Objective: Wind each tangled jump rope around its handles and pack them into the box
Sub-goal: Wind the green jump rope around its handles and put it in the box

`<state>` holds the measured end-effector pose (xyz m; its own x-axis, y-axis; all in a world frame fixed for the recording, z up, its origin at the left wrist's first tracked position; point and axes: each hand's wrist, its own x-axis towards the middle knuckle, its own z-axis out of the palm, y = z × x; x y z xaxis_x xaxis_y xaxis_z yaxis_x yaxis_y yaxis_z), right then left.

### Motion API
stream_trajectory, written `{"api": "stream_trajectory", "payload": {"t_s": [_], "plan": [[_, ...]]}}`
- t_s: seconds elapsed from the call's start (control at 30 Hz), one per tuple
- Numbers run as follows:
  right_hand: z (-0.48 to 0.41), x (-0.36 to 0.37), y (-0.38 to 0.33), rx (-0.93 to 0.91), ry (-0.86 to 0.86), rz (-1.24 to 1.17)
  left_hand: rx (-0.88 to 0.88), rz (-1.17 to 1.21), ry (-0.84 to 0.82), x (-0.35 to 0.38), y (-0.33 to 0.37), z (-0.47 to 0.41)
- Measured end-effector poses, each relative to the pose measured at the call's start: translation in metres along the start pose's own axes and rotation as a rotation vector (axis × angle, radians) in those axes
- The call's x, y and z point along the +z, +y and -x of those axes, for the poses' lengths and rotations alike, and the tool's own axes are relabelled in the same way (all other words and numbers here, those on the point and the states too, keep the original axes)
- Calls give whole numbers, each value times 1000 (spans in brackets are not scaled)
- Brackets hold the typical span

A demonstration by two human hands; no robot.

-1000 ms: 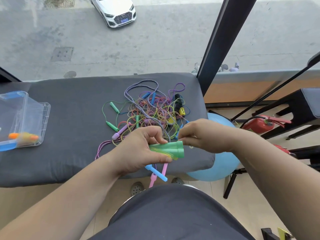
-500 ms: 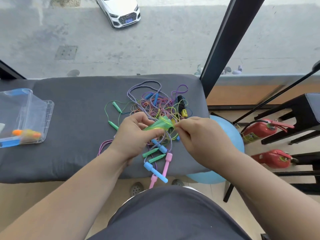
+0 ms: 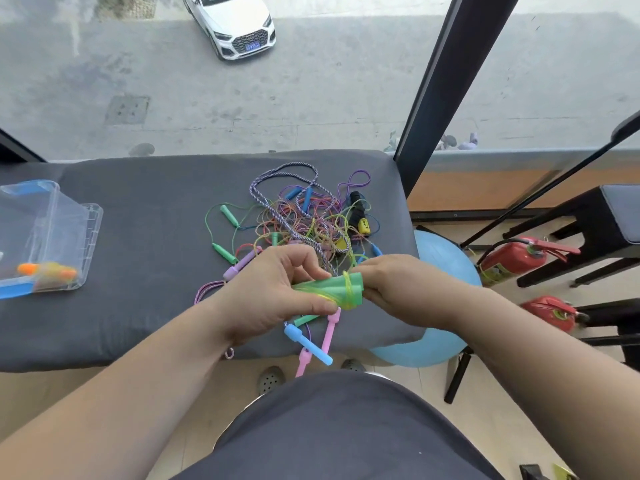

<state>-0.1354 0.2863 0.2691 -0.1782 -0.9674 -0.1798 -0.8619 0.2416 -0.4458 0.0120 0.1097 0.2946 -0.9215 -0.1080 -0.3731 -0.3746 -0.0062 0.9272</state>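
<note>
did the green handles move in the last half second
Yes: the green handles came down from over the rope pile, back toward the bench's front edge.

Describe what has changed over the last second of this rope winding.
The pair of translucent green plastic handles, tipped up half a second ago, lies level again in the left hand, which kept hold throughout. The right hand has brought the thin yellow-green cord round their right end and pinches it there. The tangled pile of coloured ropes and the clear plastic box stayed put.
</note>
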Motion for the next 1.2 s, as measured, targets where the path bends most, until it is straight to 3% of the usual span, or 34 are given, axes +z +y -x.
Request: {"api": "stream_trajectory", "payload": {"t_s": [0.07, 0.17, 0.27, 0.33, 0.43, 0.57, 0.7, 0.8, 0.93, 1.07, 1.2], "plan": [[-9, -13, 3, -16, -152, 120, -14, -165, -103, -3, -2, 1], [-23, -30, -4, -10, -292, 227, -13, -406, -123, -4, -7, -1], [-31, -35, -18, -3, -300, 269, 0, -597, -109, -3, -11, -4], [-33, -31, -27, 2, -226, 289, -42, -630, -15, -4, -15, -6], [-34, -17, -37, 31, -69, 328, -77, -559, 219, -4, -24, -11], [-25, 3, -42, 141, 94, 207, -141, -348, 387, 2, -26, -12], [-9, 18, -42, 112, 478, 15, -193, 68, 464, 4, -18, -13], [1, 22, -41, 110, 654, -101, -246, 277, 421, 5, -14, -13], [9, 23, -39, 134, 744, -224, -257, 491, 301, 8, -6, -11], [14, 27, -34, 124, 677, -306, -223, 606, 155, 5, -5, -6], [13, 34, -25, 92, 565, -160, -171, 632, 48, 2, -5, 2]]}}
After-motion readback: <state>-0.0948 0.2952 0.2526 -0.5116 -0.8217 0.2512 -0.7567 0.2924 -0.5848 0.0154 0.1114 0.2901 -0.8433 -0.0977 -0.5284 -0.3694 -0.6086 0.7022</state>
